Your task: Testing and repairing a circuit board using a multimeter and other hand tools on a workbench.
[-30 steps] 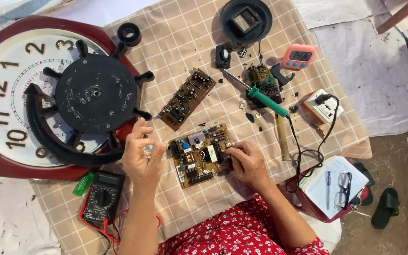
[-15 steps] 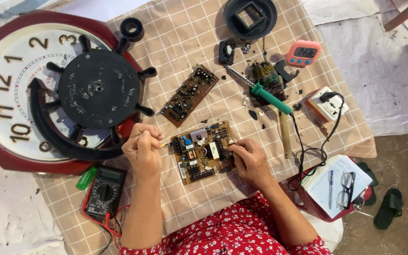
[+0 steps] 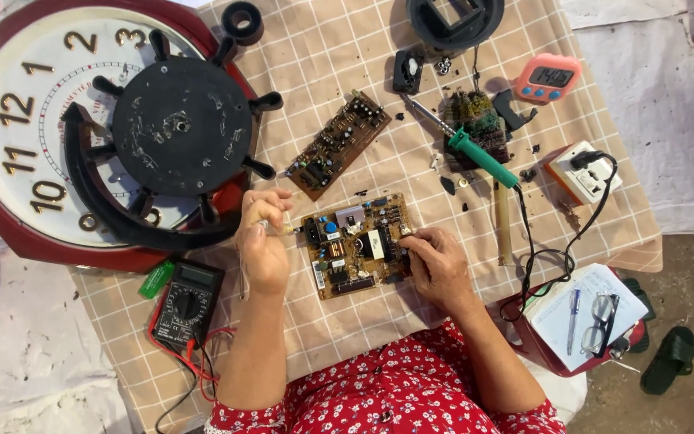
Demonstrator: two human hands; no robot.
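1. A big wall clock (image 3: 18, 120) with a dark red rim lies face up at the far left of the tabletop (image 3: 347, 40); a black spoked disc (image 3: 180, 127) rests on its dial.
2. Below the clock, a black multimeter (image 3: 185, 304) lies on the checked cloth, a small green lighter (image 3: 157, 278) just beside it.
3. The left hand (image 3: 263, 241) comes up from the bottom edge, forearm nearly straight, fingers curled shut and pinched on a thin tool whose tip meets the left edge of the circuit board (image 3: 357, 243). What kind of tool it is cannot be told.
4. That board lies flat on the cloth between the two hands, slightly tilted.
5. A second, brown board (image 3: 337, 145) lies above it, apart.
6. The right hand (image 3: 435, 261) rests on the board's right edge, forearm angled in from the lower right, fingers bent and pressed onto the board.
7. A green-handled soldering iron (image 3: 475, 153) lies up right, near a pink timer (image 3: 548, 79).
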